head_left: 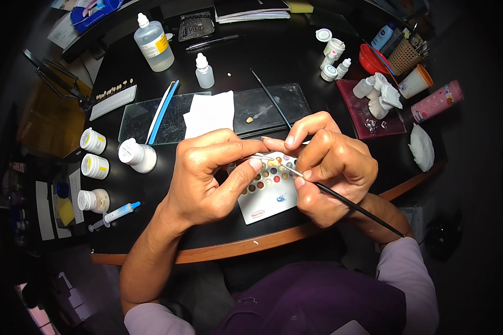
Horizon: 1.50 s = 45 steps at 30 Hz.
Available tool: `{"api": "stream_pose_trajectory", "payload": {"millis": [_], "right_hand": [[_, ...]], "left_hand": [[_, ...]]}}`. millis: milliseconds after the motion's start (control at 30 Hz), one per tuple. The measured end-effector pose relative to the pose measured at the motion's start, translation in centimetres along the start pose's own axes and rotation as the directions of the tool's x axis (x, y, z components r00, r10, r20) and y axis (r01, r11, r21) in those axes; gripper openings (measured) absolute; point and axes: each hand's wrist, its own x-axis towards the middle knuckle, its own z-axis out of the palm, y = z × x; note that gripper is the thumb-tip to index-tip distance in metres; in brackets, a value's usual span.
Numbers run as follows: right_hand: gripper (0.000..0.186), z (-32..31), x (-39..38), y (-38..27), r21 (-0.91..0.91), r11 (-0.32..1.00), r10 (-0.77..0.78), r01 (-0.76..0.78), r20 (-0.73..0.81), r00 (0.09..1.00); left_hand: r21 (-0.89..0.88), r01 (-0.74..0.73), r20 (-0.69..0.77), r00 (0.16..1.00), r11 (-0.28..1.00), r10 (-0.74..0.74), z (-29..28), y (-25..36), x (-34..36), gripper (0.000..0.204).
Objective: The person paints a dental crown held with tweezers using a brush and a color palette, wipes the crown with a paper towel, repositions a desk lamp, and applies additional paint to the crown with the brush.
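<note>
My left hand [207,173] pinches a slim silver tool [262,157] between thumb and index finger, with a small pale yellow piece [273,162] at its end. My right hand [332,173] is closed on a thin black-handled brush [363,211], whose silver tip end points at that piece; its upper fingers meet my left fingertips. Under both hands lies a white palette [268,209] with rows of coloured wells and a blue smear, partly hidden by the hands. Behind them are a folded white tissue [209,111] and a dark slab [274,97] with another brush [268,95] across it.
Around the black desk [140,218] stand jars [93,141], a syringe [117,213], dropper bottles [204,72], a shade-tab strip [113,101], blue-and-white strips [162,111], a magenta tray [369,127] with containers, a red bowl [370,58] and a pink cylinder [436,100]. Wooden edging [246,245] runs along the front.
</note>
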Motion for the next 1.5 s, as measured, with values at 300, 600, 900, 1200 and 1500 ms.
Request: {"api": "stream_pose_trajectory", "payload": {"millis": [300, 600, 900, 1200, 1500], "right_hand": [[0.018, 0.0, 0.0, -0.1, 0.019, 1.000, 0.013, -0.013, -0.014, 1.000], [0.018, 0.1, 0.1, -0.2, 0.015, 1.000, 0.012, -0.012, 0.005, 1.000], [0.016, 0.0, 0.0, -0.2, 0.005, 1.000, 0.011, -0.011, 0.019, 1.000], [0.026, 0.7, 0.0, -0.2, -0.075, 0.996, -0.050, 0.045, -0.066, 0.997], [0.019, 0.3, -0.1, -0.4, -0.070, 0.997, -0.021, 0.023, 0.029, 0.999]], "left_hand": [[-0.017, 0.020, 0.003, 1.000, 1.000, -0.020, 0.0, 0.4, 0.1, 0.029], [-0.013, -0.001, -0.009, 1.000, 1.000, 0.001, 0.1, 0.1, 0.1, 0.030], [-0.048, -0.087, -0.118, 0.990, 0.995, 0.081, 0.9, -0.6, 0.2, 0.023], [-0.009, -0.092, -0.118, 0.989, 0.996, 0.090, 0.7, -0.4, 0.2, 0.024], [-0.016, -0.058, -0.084, 0.995, 0.998, 0.056, 0.7, -0.3, 0.2, 0.025]]}}
